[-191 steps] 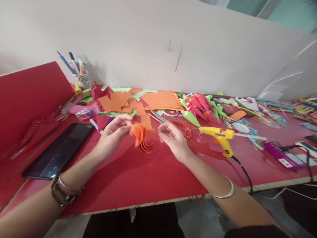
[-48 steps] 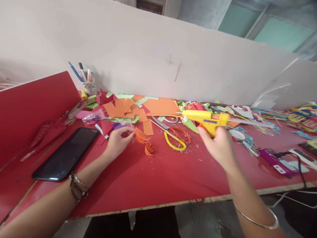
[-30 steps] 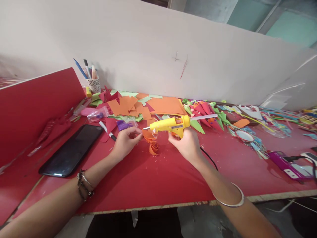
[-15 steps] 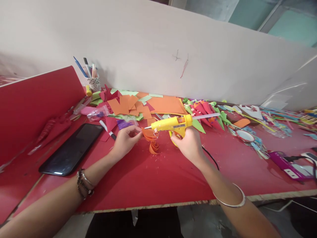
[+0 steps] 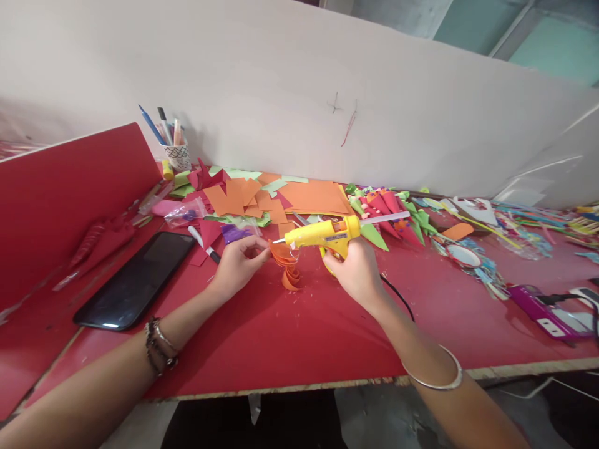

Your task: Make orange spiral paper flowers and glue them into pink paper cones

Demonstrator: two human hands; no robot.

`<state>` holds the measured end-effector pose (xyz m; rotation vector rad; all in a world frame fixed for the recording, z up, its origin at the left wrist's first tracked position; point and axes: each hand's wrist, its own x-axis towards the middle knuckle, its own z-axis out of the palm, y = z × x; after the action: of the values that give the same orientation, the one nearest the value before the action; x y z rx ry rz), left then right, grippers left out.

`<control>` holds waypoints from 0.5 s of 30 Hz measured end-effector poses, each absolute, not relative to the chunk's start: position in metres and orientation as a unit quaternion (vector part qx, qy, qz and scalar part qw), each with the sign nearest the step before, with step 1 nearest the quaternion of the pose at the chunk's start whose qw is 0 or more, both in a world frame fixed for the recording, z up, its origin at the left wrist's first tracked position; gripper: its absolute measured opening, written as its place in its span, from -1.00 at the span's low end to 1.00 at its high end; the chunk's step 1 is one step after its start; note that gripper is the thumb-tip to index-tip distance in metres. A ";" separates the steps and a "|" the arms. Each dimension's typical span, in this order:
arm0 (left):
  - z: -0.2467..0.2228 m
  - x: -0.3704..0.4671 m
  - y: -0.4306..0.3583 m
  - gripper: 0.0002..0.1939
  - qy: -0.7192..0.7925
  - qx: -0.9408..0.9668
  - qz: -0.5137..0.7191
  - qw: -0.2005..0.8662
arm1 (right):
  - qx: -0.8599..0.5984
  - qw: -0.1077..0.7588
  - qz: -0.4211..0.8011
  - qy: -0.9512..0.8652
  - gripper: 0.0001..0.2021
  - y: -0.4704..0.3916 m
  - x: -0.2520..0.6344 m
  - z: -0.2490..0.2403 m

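Note:
Near the middle of the table, my left hand (image 5: 239, 265) pinches the edge of an orange curled paper piece (image 5: 283, 255) between thumb and fingers. More orange paper curls (image 5: 291, 278) lie just below it on the red tabletop. My right hand (image 5: 356, 271) is wrapped around the handle of a yellow hot glue gun (image 5: 321, 234). The gun's metal nozzle points left and meets the paper edge close to my left fingertips. A clear glue stick (image 5: 384, 217) sticks out of the gun's back end.
A black phone (image 5: 135, 280) and a marker (image 5: 203, 244) lie to the left. Behind are orange paper sheets (image 5: 318, 197), a pen cup (image 5: 178, 157) and red paper cones (image 5: 388, 209). A purple power strip (image 5: 543, 312) sits at the right; a black cable (image 5: 397, 296) trails near my right wrist.
The glue gun and my right hand have shifted very slightly to the left. My left hand keeps its pinch on the orange paper.

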<state>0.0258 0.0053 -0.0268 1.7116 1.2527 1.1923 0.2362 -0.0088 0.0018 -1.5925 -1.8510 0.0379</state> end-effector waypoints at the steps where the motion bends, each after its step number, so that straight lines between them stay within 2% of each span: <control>1: -0.027 0.026 0.005 -0.82 0.483 0.660 0.459 0.348 | -0.613 0.341 0.017 -0.713 -0.91 -0.009 0.236 0.002; 15: -0.026 0.024 0.006 -0.84 0.500 0.648 0.471 0.329 | -0.613 0.331 -0.023 -0.717 -0.86 -0.005 0.241 -0.001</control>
<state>0.0239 0.0064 -0.0260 1.6944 1.3092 1.2331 0.2413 -0.0046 -0.0011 -1.6024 -1.8733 -0.0595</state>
